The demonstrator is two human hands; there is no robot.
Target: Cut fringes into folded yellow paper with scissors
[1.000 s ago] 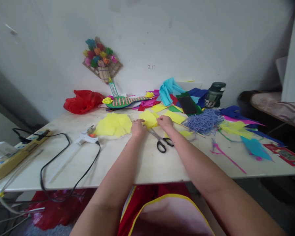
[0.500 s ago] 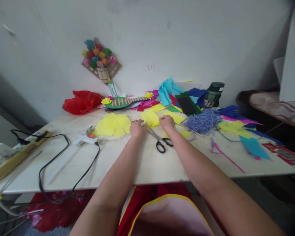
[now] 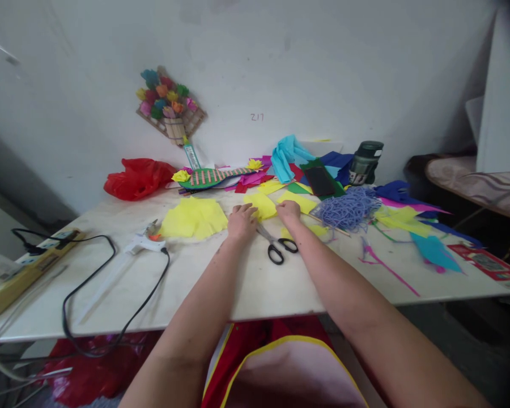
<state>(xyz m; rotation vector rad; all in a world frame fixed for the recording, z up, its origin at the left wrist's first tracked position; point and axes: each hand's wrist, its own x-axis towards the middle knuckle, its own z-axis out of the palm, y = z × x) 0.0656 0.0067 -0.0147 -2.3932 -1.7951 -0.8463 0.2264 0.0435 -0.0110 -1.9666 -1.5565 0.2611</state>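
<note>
A small piece of yellow crepe paper [image 3: 261,207] lies on the table between my two hands. My right hand [image 3: 289,211] is closed at its right edge, fingers pinching the paper. My left hand [image 3: 241,222] rests palm down at the left edge, its fingers stretched out and slightly apart, touching the paper. Scissors [image 3: 275,249] with black handles lie just in front, blades pointing away under the area between my hands. To the left of my left hand is a spread stack of yellow crepe paper sheets [image 3: 192,218].
On the left lie a white glue gun [image 3: 142,243] with its black cord and a power strip [image 3: 29,272]. Behind are a red plastic bag [image 3: 139,178], a phone [image 3: 321,180] and coloured paper. Purple shredded strands [image 3: 348,209] and a dark bottle [image 3: 365,164] are at right.
My left hand has shifted right, from beside the yellow sheets to the small yellow piece. My right hand keeps its closed hold in about the same place. The view has turned slightly.
</note>
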